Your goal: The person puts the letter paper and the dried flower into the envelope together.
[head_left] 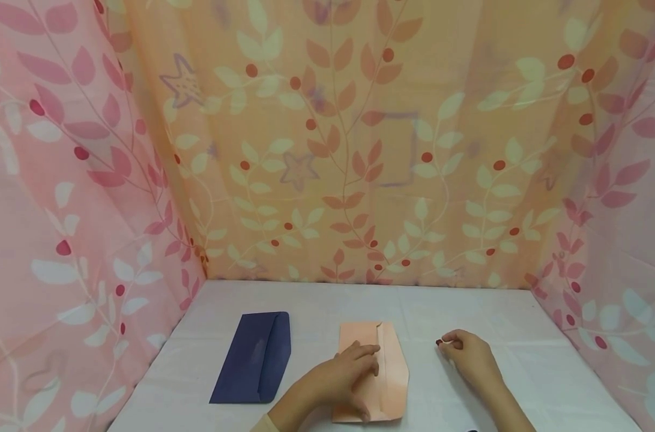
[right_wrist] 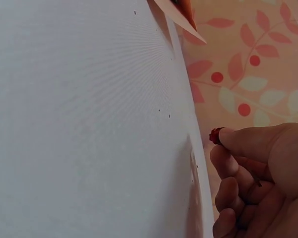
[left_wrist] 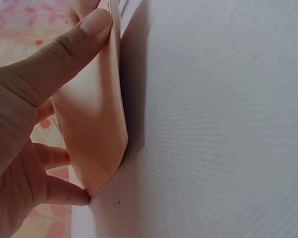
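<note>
A peach envelope (head_left: 394,384) lies on the white table with its flap to the right. My left hand (head_left: 349,375) rests across it, fingers spread over the flap's fold and thumb near its front end. From the left wrist view, the thumb (left_wrist: 72,47) presses on the envelope (left_wrist: 92,124) while other fingertips touch its side. My right hand (head_left: 470,357) is held to the right of the envelope, pinching a small dark red thing (right_wrist: 216,136) between thumb and index finger. A thin dark stem-like bit shows below the thumb; its exact kind cannot be told.
A dark blue envelope (head_left: 248,360) lies on the table (head_left: 311,303) left of the peach one, flap to the right. Floral curtains (head_left: 349,138) enclose the back and both sides. Part of a dark object (head_left: 472,430) shows at the bottom edge.
</note>
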A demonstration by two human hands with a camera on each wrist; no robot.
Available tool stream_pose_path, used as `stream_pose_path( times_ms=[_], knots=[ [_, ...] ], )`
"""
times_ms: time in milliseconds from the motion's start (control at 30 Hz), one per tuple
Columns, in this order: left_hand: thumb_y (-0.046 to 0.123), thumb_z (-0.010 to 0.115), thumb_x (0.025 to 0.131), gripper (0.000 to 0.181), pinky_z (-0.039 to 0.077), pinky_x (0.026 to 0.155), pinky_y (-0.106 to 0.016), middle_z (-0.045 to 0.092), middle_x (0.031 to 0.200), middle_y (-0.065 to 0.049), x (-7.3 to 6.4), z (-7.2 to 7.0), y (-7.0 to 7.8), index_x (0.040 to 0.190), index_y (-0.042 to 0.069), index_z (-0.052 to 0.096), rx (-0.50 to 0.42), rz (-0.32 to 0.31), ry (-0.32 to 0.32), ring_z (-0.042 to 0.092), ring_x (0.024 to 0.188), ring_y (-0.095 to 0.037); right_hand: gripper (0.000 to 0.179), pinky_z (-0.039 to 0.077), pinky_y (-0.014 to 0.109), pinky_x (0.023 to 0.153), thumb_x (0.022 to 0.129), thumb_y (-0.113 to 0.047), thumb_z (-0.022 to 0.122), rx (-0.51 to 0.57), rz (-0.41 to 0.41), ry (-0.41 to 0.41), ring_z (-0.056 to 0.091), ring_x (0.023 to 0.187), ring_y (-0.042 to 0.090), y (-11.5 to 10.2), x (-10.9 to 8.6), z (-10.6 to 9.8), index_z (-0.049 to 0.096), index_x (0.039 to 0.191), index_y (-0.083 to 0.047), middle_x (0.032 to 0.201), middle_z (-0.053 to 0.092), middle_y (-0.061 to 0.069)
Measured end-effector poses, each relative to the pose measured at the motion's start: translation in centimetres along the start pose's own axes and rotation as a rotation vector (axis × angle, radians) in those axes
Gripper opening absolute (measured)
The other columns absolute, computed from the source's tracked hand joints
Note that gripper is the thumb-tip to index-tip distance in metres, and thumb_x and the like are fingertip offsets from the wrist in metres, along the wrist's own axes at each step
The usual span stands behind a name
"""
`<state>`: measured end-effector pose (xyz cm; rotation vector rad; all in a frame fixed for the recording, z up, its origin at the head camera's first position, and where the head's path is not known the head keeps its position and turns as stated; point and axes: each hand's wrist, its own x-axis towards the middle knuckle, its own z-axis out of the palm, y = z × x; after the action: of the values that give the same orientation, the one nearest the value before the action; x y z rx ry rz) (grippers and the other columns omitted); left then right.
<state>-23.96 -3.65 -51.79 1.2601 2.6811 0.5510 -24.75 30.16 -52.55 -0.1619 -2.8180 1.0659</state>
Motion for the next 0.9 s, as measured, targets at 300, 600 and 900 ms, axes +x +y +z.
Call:
stream_pose_path(
  times_ms=[300, 600, 900],
  knots=[
    [0.061, 0.088, 0.064, 0.068, 0.045, 0.103, -0.068, 0.03, 0.165, 0.01, 0.0, -0.2, 0.2, 0.116, 0.034, 0.053, -0.016, -0.013, -0.01, 0.03, 0.152, -0.04, 0.024, 0.047, 0.024, 0.064, 0.099, -0.026, 0.068, 0.078, -0.016, -0.013, 0.058, 0.083, 0.014, -0.6, 0.1, -0.4, 0.073, 0.118, -0.013, 0.103, 0.075, 0.002],
    [0.06, 0.089, 0.064, 0.067, 0.043, 0.105, -0.067, 0.03, 0.166, 0.011, 0.0, -0.2, 0.2, 0.115, 0.035, 0.053, -0.023, -0.022, -0.014, 0.03, 0.153, -0.039, 0.029, 0.046, 0.026, 0.067, 0.099, -0.021, 0.067, 0.109, -0.024, -0.005, 0.06, 0.084, 0.014, -1.5, 0.0, -0.6, 0.07, 0.125, -0.01, 0.105, 0.076, 0.006],
    [0.06, 0.089, 0.063, 0.068, 0.044, 0.103, -0.069, 0.031, 0.165, 0.01, 0.0, -0.1, 0.2, 0.115, 0.034, 0.053, -0.025, -0.016, -0.008, 0.03, 0.152, -0.041, 0.028, 0.048, 0.024, 0.063, 0.096, -0.022, 0.072, 0.153, -0.028, 0.015, 0.06, 0.077, 0.013, -2.3, 0.0, -0.4, 0.071, 0.121, -0.009, 0.096, 0.075, 0.004]
  ],
)
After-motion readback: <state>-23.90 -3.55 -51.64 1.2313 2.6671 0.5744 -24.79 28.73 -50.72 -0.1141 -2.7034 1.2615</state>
